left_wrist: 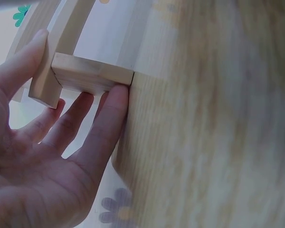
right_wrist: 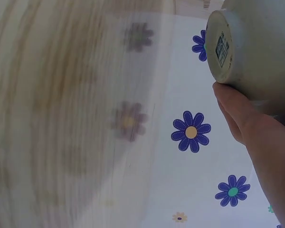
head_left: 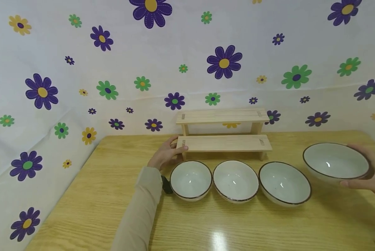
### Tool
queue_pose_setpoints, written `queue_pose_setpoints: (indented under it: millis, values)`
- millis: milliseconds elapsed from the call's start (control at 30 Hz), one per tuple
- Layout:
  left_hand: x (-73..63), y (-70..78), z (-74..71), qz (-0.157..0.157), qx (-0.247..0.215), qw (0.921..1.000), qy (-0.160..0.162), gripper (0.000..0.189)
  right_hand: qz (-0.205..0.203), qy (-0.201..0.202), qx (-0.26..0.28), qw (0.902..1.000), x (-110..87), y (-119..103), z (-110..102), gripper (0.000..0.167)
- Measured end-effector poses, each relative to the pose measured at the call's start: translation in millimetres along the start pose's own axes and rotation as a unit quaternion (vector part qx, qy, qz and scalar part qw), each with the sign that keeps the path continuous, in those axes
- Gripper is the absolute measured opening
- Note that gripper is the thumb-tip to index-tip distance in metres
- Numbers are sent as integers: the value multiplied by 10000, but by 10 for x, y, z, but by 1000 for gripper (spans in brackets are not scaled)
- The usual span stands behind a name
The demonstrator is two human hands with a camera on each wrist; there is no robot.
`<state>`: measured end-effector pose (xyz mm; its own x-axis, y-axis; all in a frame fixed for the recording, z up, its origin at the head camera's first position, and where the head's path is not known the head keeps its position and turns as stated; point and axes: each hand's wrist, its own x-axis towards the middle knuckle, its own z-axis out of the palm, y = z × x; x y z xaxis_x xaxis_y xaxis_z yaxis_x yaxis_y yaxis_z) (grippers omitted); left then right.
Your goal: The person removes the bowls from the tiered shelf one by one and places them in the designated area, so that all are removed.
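My right hand (head_left: 370, 170) holds a large white bowl (head_left: 334, 161) with a dark rim by its right side. In the right wrist view, the foot (right_wrist: 220, 46) of that bowl, with a dark stamp, is off the table. My left hand (head_left: 168, 153) grips the left end of a two-step wooden rack (head_left: 225, 143), thumb over the lower step. In the left wrist view its fingers (left_wrist: 102, 128) lie against the rack's end and leg. Three more bowls stand in a row before the rack: left (head_left: 190, 181), middle (head_left: 235, 181) and right (head_left: 284, 183).
Everything stands on a wood-grain table (head_left: 96, 209). A white cloth (head_left: 187, 42) printed with purple, green and yellow flowers hangs behind the table and at its left. The rack's upper step (head_left: 221, 116) is close to this cloth.
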<state>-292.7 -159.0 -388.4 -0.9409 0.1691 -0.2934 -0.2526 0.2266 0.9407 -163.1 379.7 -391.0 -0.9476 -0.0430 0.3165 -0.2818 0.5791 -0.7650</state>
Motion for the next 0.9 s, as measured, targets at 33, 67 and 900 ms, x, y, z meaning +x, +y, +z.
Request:
queue_pose_setpoints:
  millis: [33,67,900]
  values:
    - [4,-2,-4,-3,-6,10000,-12,82,14,-36,15,10000,-7,6,-7,108]
    - [5,-4,-8,-6,10,10000,-14,82,48,-107,30,9999,-14,10,-11,108]
    - [-1,-1,0,-12,8,10000,-66,82,-15,-1103,-438,9929,-137,237,-106,115]
